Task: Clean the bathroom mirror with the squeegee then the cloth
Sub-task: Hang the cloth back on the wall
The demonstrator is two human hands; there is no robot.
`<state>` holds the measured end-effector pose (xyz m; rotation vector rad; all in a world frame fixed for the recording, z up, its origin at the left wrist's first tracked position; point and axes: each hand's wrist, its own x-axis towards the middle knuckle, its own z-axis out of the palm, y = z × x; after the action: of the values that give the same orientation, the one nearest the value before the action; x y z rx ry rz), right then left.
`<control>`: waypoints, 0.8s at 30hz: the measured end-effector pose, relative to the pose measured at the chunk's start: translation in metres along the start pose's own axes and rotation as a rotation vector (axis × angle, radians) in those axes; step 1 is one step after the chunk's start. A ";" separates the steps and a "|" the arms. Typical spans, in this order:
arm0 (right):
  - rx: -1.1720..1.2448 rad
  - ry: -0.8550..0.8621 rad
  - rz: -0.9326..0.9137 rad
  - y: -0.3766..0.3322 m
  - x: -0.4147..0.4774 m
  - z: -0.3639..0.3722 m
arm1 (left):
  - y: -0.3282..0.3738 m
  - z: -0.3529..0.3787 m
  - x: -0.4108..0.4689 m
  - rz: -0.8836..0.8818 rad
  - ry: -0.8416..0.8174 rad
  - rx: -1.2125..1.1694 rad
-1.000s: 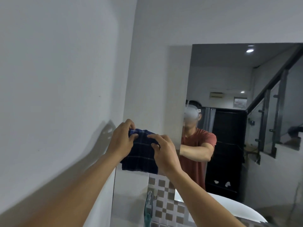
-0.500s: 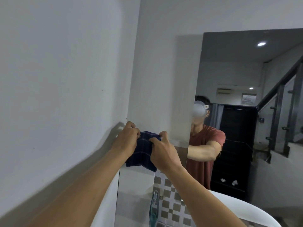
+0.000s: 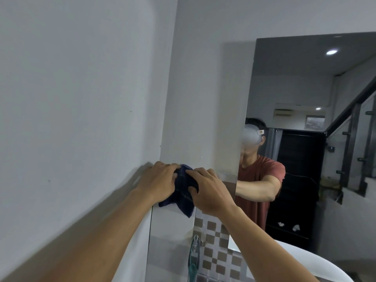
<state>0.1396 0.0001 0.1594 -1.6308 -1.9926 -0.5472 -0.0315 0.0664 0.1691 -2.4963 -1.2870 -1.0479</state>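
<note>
No writing or brand can be read anywhere in view. Both hands meet on a dark navy cloth [image 3: 184,189] with thin pale check lines, bunched against the wall mirror [image 3: 203,119] near its left edge, at about 6 o'clock of centre frame. The left hand [image 3: 159,181] lies over the cloth's left side, fingers curled down onto the fabric and closed around it. The right hand [image 3: 209,192] covers the right side, its fingertips [image 3: 190,171] pressed into the folds, thumb tucked at the lower fold, likewise clamped on the cloth. A corner of cloth hangs loose below the hands, pointing toward 6 o'clock. A teal-handled tool [image 3: 192,261] hangs on a hook [image 3: 196,240] at 6 o'clock, beside a band of checkered tile [image 3: 215,251]; whether it is the squeegee cannot be told. A white basin rim [image 3: 317,265] curves at 4 o'clock.
</note>
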 end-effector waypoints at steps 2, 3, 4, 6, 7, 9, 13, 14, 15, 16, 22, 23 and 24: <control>-0.006 -0.023 -0.018 -0.003 0.001 0.000 | -0.003 0.002 -0.001 -0.007 -0.050 0.043; -0.006 -0.031 -0.021 -0.005 0.002 -0.001 | -0.003 0.002 0.000 -0.011 -0.066 0.065; 0.002 -0.044 -0.018 -0.007 0.003 -0.002 | -0.003 0.000 0.000 -0.015 -0.086 0.076; 0.040 -0.081 0.009 -0.009 0.007 -0.003 | -0.003 -0.004 0.000 -0.020 -0.112 0.094; 0.065 -0.098 0.027 -0.010 0.009 -0.003 | -0.003 -0.006 0.001 -0.023 -0.125 0.100; 0.087 -0.122 0.048 -0.009 0.013 -0.005 | -0.003 -0.008 -0.001 -0.027 -0.135 0.088; 0.066 -0.119 0.047 -0.005 0.015 -0.004 | 0.000 -0.003 -0.008 -0.051 -0.087 0.031; 0.062 -0.119 0.052 -0.005 0.014 -0.004 | 0.000 -0.001 -0.008 -0.067 -0.087 0.024; 0.060 -0.113 0.045 -0.004 0.013 -0.003 | 0.000 0.001 -0.009 -0.085 -0.087 0.020; 0.056 -0.114 0.046 -0.004 0.013 -0.003 | 0.000 0.003 -0.008 -0.106 -0.101 0.008; 0.018 -0.053 0.041 -0.003 0.007 -0.001 | 0.008 0.003 -0.011 -0.038 0.080 0.041; 0.029 -0.033 0.042 -0.002 0.005 0.001 | 0.008 0.005 -0.013 -0.016 0.145 0.046; 0.048 -0.033 0.054 -0.003 0.003 0.000 | 0.009 0.006 -0.016 -0.011 0.171 0.038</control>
<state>0.1359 0.0016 0.1608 -1.6690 -1.9642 -0.4514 -0.0277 0.0534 0.1558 -2.3169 -1.2601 -1.1978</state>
